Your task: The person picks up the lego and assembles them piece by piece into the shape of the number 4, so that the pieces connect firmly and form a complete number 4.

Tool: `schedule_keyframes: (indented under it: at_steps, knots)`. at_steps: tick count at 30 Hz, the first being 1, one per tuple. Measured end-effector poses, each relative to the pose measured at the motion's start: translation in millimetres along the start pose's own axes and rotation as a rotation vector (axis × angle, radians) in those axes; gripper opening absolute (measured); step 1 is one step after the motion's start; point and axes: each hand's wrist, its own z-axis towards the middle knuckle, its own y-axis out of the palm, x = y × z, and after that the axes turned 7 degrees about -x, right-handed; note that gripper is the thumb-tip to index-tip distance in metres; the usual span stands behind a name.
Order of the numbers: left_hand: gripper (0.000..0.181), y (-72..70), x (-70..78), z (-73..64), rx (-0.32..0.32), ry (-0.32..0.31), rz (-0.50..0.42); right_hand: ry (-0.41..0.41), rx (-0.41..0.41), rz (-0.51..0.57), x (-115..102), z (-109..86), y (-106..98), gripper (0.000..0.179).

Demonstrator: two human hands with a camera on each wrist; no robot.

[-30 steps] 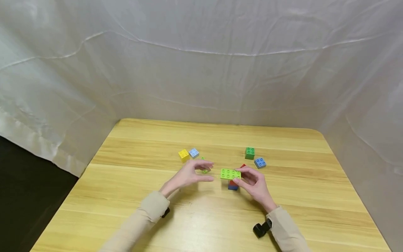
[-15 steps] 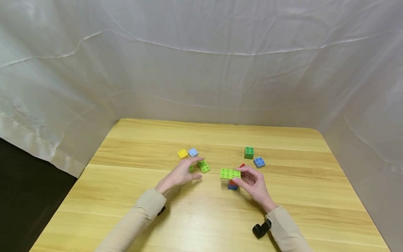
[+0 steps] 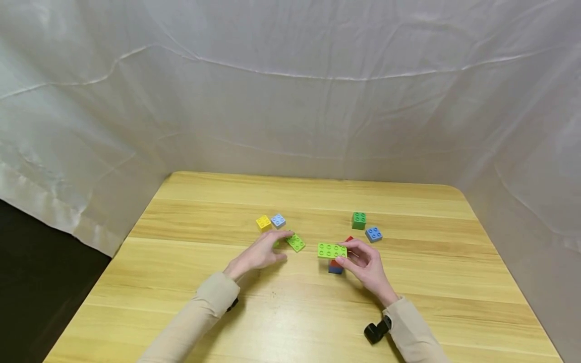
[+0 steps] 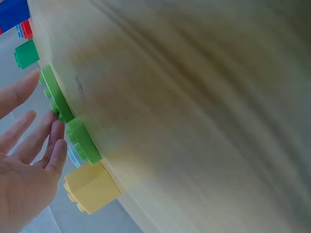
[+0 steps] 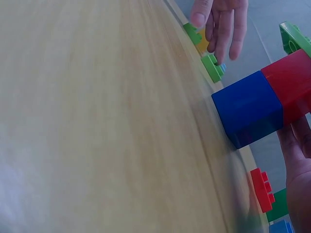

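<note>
My right hand (image 3: 365,264) grips the right end of a lime-green eight-stud brick (image 3: 332,250) between thumb and fingers. Beneath that brick a red block (image 5: 290,82) sits on a blue block (image 5: 250,111), forming a small tower on the table. My left hand (image 3: 260,252) is low over the table, palm down, fingers loosely bent. Its index fingertip is right at a flat lime-green brick (image 3: 296,242); in the left wrist view the fingers (image 4: 54,127) reach its studs. Another lime-green brick (image 4: 83,141) lies partly hidden by the left hand in the head view.
Beyond the left hand lie a yellow brick (image 3: 264,223) and a light-blue brick (image 3: 278,221). At the right back are a dark-green brick (image 3: 359,220) and a blue brick (image 3: 374,234). A red brick (image 5: 262,190) is behind the tower. Grey cloth (image 3: 317,116) hangs behind the wooden table (image 3: 281,322).
The left hand drew back leftward, uncovering the flat lime-green brick, then its fingers lowered to it. That brick has shifted slightly toward the person. The right hand stays on the eight-stud brick.
</note>
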Motion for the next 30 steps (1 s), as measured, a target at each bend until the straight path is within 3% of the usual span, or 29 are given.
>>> schedule_keyframes:
  at_steps: [4,7,16,30]
  knots:
    - [0.065,-0.1,0.0,-0.8,0.037,0.015,0.023,0.002,0.001,0.000,-0.5,0.5,0.1,0.031]
    - [0.065,-0.1,-0.1,-0.6,0.053,-0.008,0.033,-0.001,0.000,0.003,-0.3,1.0,0.0,0.031]
    - [0.068,-0.2,1.2,3.0,-0.031,0.011,0.012,-0.008,-0.006,0.012,0.9,1.4,0.9,0.031]
    - [0.065,0.1,-0.1,6.5,-0.016,-0.028,0.046,-0.008,-0.002,0.005,0.7,1.7,2.2,0.031]
